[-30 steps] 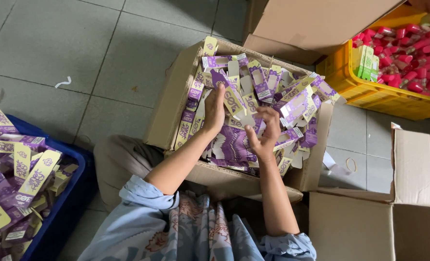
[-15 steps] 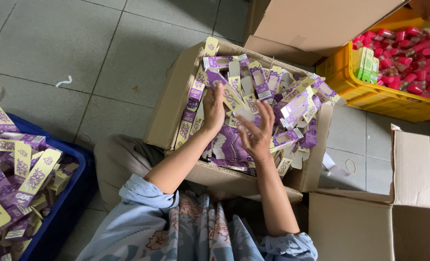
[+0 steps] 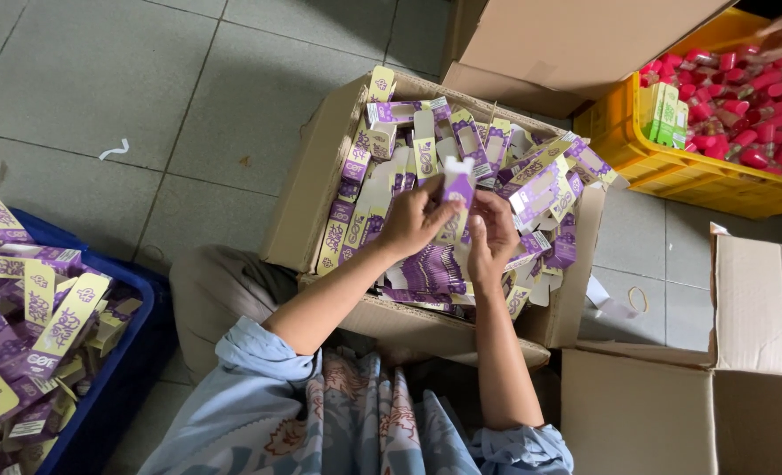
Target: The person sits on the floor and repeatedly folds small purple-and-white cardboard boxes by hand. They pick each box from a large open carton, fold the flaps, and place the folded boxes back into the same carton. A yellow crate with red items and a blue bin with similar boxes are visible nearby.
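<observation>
Both hands — left hand (image 3: 417,220) | right hand (image 3: 494,230) — pinching flat purple carton (image 3: 458,195)

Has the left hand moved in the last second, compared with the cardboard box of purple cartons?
Yes. The left hand has pulled back from the far part of the cardboard box toward the person, and with the right hand holds a flat purple carton.
</observation>
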